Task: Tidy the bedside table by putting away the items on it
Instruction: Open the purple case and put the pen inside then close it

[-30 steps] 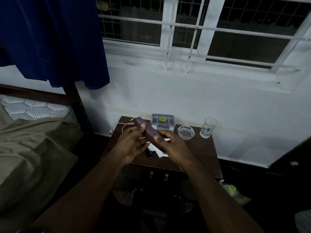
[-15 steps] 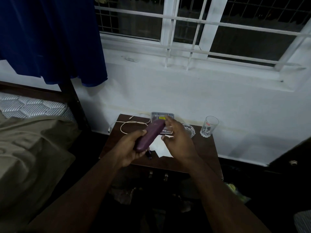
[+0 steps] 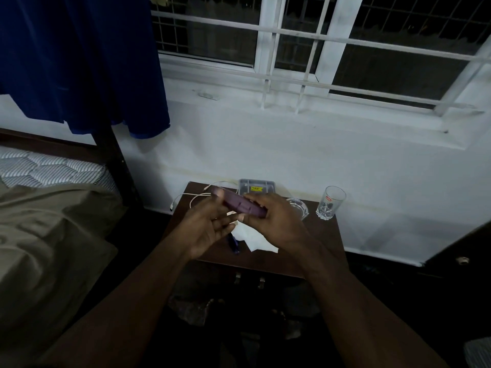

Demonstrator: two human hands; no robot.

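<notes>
I see long purple plastic case [image 3: 239,206] mid-frame above worktop [image 3: 313,243], axis upper-left to lower-right; right hand [image 3: 276,221] grip curled on lower-right end, left hand [image 3: 210,224] fingers loose, supporting upper-left end.

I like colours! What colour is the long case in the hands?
The case is purple, seen from the head view.

purple case [image 3: 240,205]: motion-blurred, right end hidden in the right hand [image 3: 276,224]
grey box [image 3: 256,185]: front hidden by hands; yellow label unreadable
glass ashtray [image 3: 299,207]: left part behind right hand
blue pen [image 3: 234,244]: upper end covered by left hand [image 3: 206,229]
under the surface [image 3: 313,245]: too dark to tell
</notes>
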